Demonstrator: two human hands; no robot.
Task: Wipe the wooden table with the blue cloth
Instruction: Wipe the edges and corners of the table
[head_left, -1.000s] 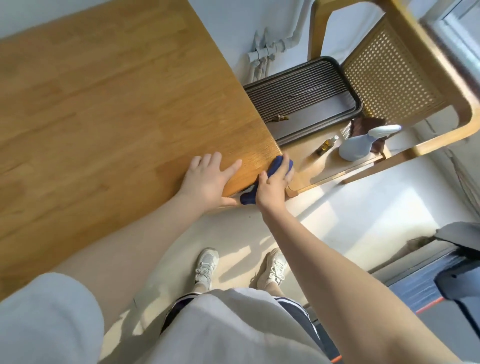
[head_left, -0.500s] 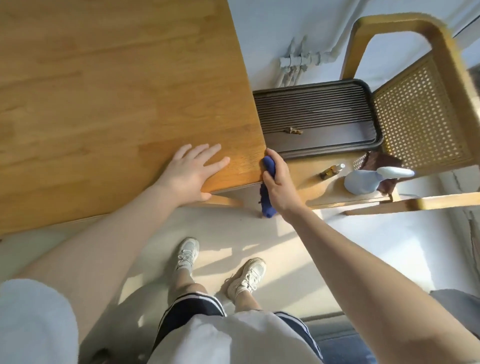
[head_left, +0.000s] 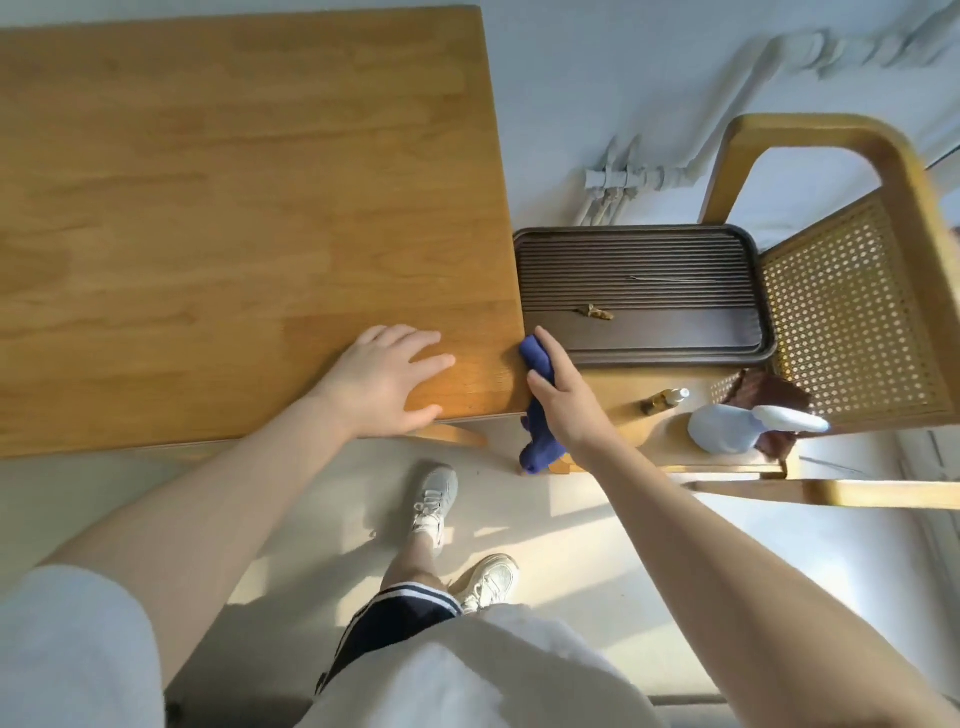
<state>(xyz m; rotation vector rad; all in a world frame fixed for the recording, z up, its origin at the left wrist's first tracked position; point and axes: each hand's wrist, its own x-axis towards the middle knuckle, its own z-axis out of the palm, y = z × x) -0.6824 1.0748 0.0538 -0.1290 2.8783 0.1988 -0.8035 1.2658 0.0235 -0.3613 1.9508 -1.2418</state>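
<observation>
The wooden surface (head_left: 234, 218) fills the upper left. To its right stands a cane-backed chair (head_left: 852, 306) whose seat carries a dark slatted tray (head_left: 644, 280), a pale spray bottle (head_left: 727, 428) and 1 small bottle (head_left: 665, 401). Of the 2 hands, the left hand (head_left: 387, 382) lies flat near the surface's corner, fingers spread. The right hand (head_left: 563, 397) grips the blue cloth (head_left: 540, 415) against the surface's right edge; the cloth's tail hangs below the corner.
</observation>
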